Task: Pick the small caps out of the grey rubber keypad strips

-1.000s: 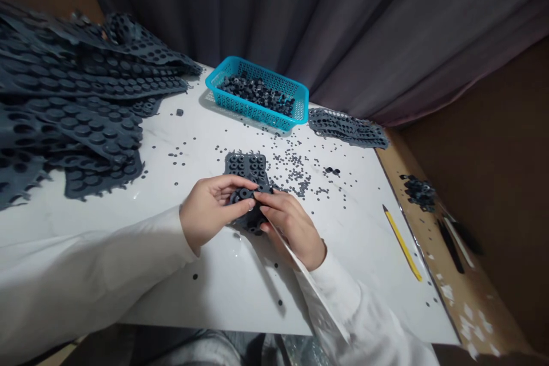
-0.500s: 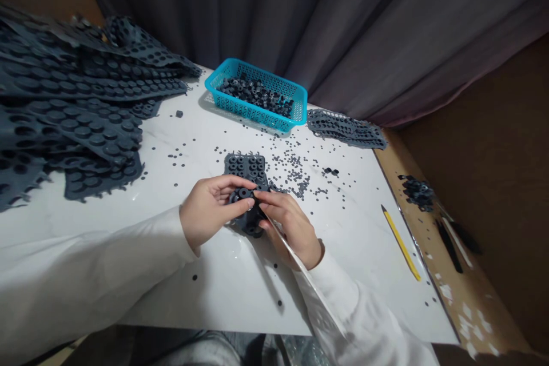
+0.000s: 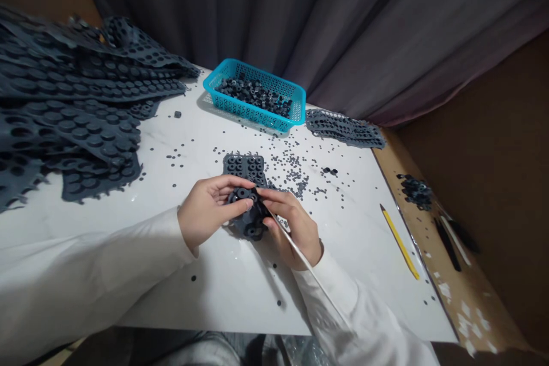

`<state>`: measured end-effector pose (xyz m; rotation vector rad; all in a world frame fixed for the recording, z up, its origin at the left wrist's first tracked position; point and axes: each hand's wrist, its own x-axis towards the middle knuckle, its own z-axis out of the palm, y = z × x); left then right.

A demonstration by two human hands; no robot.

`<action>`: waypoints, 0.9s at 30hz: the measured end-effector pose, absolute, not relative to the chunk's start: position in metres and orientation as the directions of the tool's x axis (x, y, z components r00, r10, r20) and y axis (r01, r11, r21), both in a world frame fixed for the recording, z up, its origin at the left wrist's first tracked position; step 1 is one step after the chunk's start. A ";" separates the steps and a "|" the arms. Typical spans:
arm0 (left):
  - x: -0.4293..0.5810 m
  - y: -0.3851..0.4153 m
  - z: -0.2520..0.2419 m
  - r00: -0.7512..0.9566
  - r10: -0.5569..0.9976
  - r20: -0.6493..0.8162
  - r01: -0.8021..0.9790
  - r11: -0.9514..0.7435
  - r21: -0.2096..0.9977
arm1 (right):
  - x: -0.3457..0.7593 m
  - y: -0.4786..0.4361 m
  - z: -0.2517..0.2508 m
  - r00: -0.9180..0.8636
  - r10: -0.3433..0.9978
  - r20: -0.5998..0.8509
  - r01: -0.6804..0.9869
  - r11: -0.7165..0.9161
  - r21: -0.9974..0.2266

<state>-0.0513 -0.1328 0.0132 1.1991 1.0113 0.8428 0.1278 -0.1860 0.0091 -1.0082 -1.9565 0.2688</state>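
Observation:
My left hand (image 3: 210, 206) is closed on a dark grey molded rubber sheet piece (image 3: 251, 220) with round, holed studs, its thumb and fingers pinching the near side. My right hand (image 3: 294, 226) is closed round a long, thin pale tool (image 3: 315, 280), which runs back over the right sleeve. Its fingertips meet the right edge of the rubber piece, close to the left fingertips. The tool's working end is hidden among the fingers. Just beyond the hands lies a flat studded rubber sheet (image 3: 243, 167), partly covered by them.
A blue basket (image 3: 253, 117) of small dark rubber parts stands at the back. Large studded sheets (image 3: 86, 120) are heaped at left, and a holed strip (image 3: 345, 128) lies at right. Small dark discs (image 3: 295, 168) are scattered about. A yellow-handled tool (image 3: 401, 243) lies at right.
The right hand and its thin tool have turned slightly, and the tool now shows edge-on. The rubber piece has tilted a little in the left hand.

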 end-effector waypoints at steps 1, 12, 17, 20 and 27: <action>-0.051 -0.133 0.013 0.338 0.926 -0.167 -0.006 0.180 0.984 | 0.128 -0.187 0.009 -0.229 0.762 0.605 0.521 0.621 -0.585; -0.054 -0.133 0.014 0.382 0.904 -0.193 -0.082 0.241 0.967 | 0.126 -0.189 0.009 -0.047 0.857 0.513 0.262 0.506 -0.822; -0.053 -0.133 0.016 0.370 0.906 -0.206 -0.112 0.263 0.958 | 0.127 -0.188 0.012 -0.082 0.845 0.529 0.290 0.528 -0.798; -0.053 -0.133 0.016 0.363 0.908 -0.210 -0.103 0.263 0.959 | 0.128 -0.189 0.012 -0.097 0.843 0.530 0.318 0.531 -0.786; -0.053 -0.133 0.016 0.364 0.907 -0.211 -0.119 0.270 0.955 | 0.129 -0.189 0.014 -0.166 0.813 0.558 0.371 0.576 -0.728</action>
